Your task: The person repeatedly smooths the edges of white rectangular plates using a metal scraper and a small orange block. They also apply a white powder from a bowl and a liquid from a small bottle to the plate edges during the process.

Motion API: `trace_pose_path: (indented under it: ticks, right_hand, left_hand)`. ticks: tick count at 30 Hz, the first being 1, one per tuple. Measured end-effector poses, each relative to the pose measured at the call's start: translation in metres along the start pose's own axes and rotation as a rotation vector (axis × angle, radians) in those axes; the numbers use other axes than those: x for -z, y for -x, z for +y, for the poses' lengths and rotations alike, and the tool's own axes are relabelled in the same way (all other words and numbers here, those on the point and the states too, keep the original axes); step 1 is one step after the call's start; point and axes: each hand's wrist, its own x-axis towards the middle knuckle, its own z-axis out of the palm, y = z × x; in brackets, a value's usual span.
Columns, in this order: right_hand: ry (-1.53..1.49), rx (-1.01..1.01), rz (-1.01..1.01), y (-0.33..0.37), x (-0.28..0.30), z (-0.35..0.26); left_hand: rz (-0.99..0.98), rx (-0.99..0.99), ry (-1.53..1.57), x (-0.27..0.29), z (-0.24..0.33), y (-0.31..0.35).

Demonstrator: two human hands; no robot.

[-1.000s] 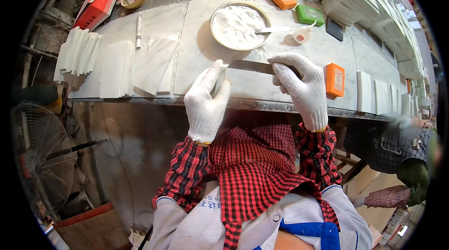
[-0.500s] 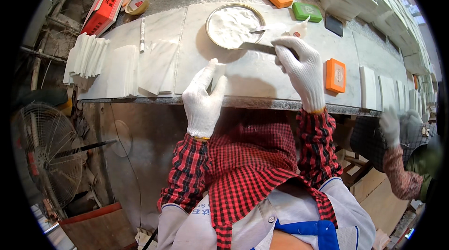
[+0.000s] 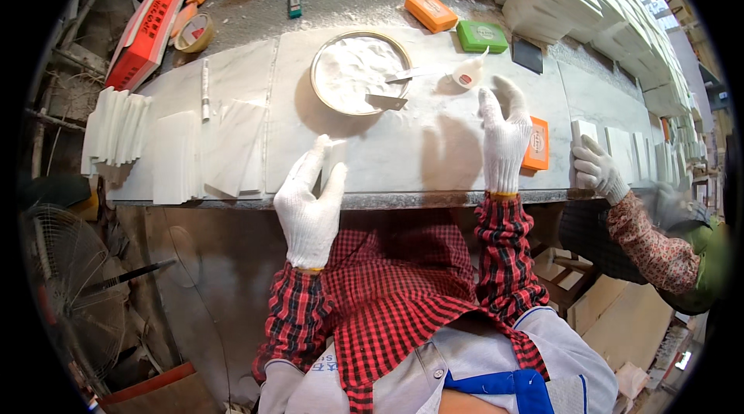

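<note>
left hand: gloved, at the near edge of the table. fingers and thumb stand a narrow gap apart, with a slim white piece between them, apparently gripped; the glove covers much of the contact. the piece is upright, short of the bowl, probably so that its upper end stays clear of the fingers and in easy view.

right hand: gloved, fingers raised, thumb side parted widely from the rest. nothing is seen in its grip. its shadow falls well to its left, which suggests it is held above the table. it overlaps the near orange box in this view; whether they touch cannot be told.

bowl: beyond the left hand, filled with white paste or powder. a scraper and a narrow spatula rest across its right side, likely placed so for a quick pick-up and to keep their ends off the table. a small squeeze bottle lies just right of them.

green box and far orange box: set behind, seemingly to leave the working area free.

co-worker's hand: gloved, at the white tiles on the right.
</note>
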Motion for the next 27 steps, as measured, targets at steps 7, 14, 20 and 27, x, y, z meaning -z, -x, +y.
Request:
trace_pose_path:
  ticks: [7, 14, 20, 27]
  right_hand:
    - [0.37, 0.146, -0.218, -0.062, -0.009, 0.051]
    - [-0.225, -0.143, -0.47, -0.002, 0.021, -0.034]
    - [-0.111, -0.426, -0.888, 0.044, 0.025, -0.081]
    - [-0.05, -0.306, -0.894, 0.048, 0.002, -0.085]
  left_hand:
    - [-0.053, 0.003, -0.012, 0.003, 0.004, -0.007]
    - [-0.081, 0.038, 0.009, 0.003, 0.009, -0.008]
    - [-0.081, 0.014, -0.03, 0.003, 0.008, -0.008]
    - [-0.089, 0.056, 0.021, 0.002, 0.009, -0.006]
